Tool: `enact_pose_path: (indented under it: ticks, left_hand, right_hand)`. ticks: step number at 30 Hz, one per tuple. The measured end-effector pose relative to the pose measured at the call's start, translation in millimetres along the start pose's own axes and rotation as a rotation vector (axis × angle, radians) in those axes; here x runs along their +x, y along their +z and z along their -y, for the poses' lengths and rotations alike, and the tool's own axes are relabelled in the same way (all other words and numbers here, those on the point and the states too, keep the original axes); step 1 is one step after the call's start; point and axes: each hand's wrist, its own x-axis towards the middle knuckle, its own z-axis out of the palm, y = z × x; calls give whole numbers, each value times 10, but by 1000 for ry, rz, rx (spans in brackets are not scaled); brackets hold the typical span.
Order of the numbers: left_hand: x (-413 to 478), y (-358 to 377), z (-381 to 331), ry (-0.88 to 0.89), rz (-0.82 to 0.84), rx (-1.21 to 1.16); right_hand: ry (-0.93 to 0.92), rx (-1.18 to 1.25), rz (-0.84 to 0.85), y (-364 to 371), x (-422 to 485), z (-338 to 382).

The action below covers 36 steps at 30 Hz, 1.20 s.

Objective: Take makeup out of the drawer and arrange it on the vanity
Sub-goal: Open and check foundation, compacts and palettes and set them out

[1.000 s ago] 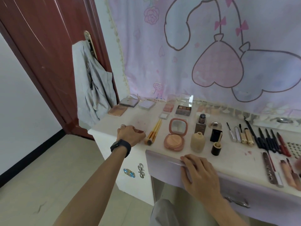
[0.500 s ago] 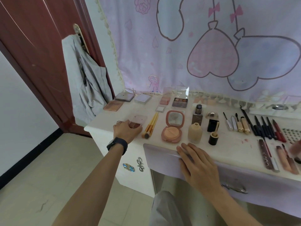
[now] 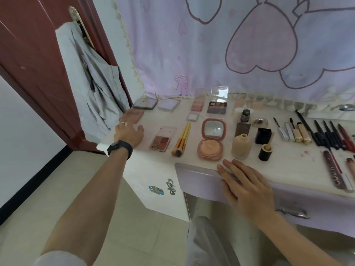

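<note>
My left hand (image 3: 128, 134) lies open on the vanity top (image 3: 284, 166) near its left corner, holding nothing. Just right of it lies a small open blush palette (image 3: 162, 140), apart from the hand. My right hand (image 3: 245, 186) rests flat with straight fingers on the top edge of the lilac drawer front (image 3: 197, 181). Makeup is laid out in rows: gold-handled brushes (image 3: 182, 140), an open pink compact (image 3: 211, 140), a beige bottle (image 3: 241, 146), a foundation bottle (image 3: 243, 124), an eyeshadow palette (image 3: 217, 107), and several pencils and tubes (image 3: 324, 134).
A red-brown door (image 3: 44, 60) with a grey garment (image 3: 96, 93) hanging from its handle stands left of the vanity. A pink cartoon curtain (image 3: 230, 45) hangs behind it. The drawer's metal handle (image 3: 293, 213) is at lower right. My knee (image 3: 207, 240) is under the drawer.
My left hand let go of the small blush palette, leaving it open on the vanity, and slid left of it. My right hand stayed on the drawer edge.
</note>
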Motion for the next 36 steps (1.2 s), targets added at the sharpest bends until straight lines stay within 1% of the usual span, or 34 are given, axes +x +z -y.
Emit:
enact_pose_path:
  ticks: [3,5,7,10,12,14,18,23,25,28,29,31,32,34,36]
  left_hand:
    - [255,14,126,74,66,111]
    - [371,54,174,90,118,175]
    - [403,96,160,113,114,220]
    - [337,125,125,160,-67,248]
    - [272,136,161,133,-173,193]
    - [200,149,212,71,-210,124]
    - [52,66,250,-24,-171,58]
    - [15,-81,376,-125,-8,4]
    - [-5,-124,410,-137,2,-29]
    - [-135,-176,382,-184,-48,-147]
    - [-214,-199,346,-225,-75,-241]
    - [-413,-278,221,-303,-115,-530]
    - [-529,-322,135,-294,-112,-686]
    - [-791,-369,-67,-192,-60,-906]
    - [-1076,-373,-253,-52,-3,-952]
  right_hand:
    - [13,1,16,15,2,10]
    - [15,-14,9,18,12,15]
    - [15,-25,-1,18,28,13]
    - [30,-31,-11,16,38,19]
    - [31,-33,-12,14,48,30]
    - [35,-35,-24,5,61,36]
    - [46,-38,-43,-7,68,53]
    - [67,-14,-40,-17,88,70]
    - [66,-6,-35,-25,94,71]
    - [72,15,-20,-44,80,76]
    - [81,25,-8,-41,72,79]
    - [95,44,6,-42,61,76]
    - [101,52,6,-44,62,75]
    - [130,75,20,-78,83,85]
    - [181,114,63,-145,133,124]
